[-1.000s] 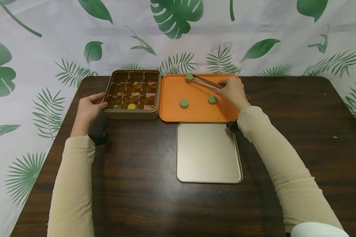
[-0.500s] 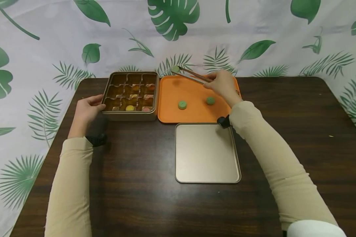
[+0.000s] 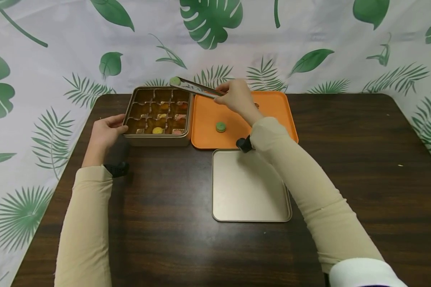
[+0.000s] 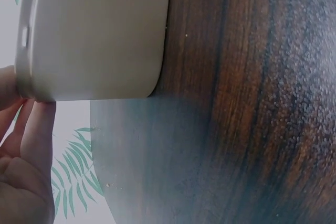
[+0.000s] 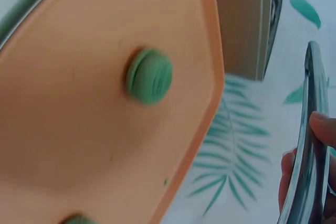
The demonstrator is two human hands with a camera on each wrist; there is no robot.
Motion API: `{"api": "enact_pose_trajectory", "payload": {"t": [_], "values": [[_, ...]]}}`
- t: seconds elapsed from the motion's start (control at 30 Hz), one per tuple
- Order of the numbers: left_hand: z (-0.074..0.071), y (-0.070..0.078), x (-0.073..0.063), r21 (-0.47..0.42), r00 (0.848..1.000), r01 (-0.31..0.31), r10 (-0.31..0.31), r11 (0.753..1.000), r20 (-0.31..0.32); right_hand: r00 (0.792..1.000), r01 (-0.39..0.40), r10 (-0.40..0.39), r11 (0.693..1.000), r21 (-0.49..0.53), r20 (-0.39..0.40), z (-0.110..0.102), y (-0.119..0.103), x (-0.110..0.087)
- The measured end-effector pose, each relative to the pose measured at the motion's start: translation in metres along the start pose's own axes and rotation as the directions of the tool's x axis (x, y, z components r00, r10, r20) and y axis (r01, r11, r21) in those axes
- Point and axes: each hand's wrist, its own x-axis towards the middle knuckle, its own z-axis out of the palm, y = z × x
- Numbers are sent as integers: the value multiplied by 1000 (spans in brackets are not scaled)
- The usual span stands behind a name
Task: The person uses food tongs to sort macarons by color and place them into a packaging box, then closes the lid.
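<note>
My right hand point(image 3: 238, 97) grips metal tongs point(image 3: 197, 88), whose tips pinch a green macaron point(image 3: 174, 81) above the back right of the gold tin box point(image 3: 154, 140). A brown divider point(image 3: 163, 97) splits the tin into several compartments. A yellow macaron point(image 3: 157, 130) and a pink one point(image 3: 177, 132) show in the front row; deeper contents are partly hidden. My left hand point(image 3: 107, 130) holds the tin's left side, thumb and fingers at the rim point(image 4: 23, 40). On the orange tray point(image 3: 204, 137) sits a green macaron point(image 3: 220, 126); a second green macaron point(image 5: 77, 219) peeks in at the right wrist view's bottom.
The orange tray stands against the tin's right side. In front of it lies a flat gold lid point(image 3: 251, 191), partly under my right forearm. A leaf-print cloth point(image 3: 143, 36) hangs behind the dark wooden table point(image 3: 165, 239).
My right hand has carried the tongs and green macaron leftward, from above the orange tray to above the tin. My left hand stays on the tin's left side.
</note>
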Motion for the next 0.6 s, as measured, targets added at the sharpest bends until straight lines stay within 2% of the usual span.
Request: {"api": "enact_pose_trajectory", "payload": {"t": [0.37, 0.6], "values": [[0, -2, 2, -7, 1000, 1, -1, 1000, 3, 998, 42, -41, 999, -8, 51, 42, -17, 8], [0, -4, 3, -20, 1000, 5, -5, 1000, 2, 997, 67, -65, 997, -26, 42, 62, -28, 12]]}}
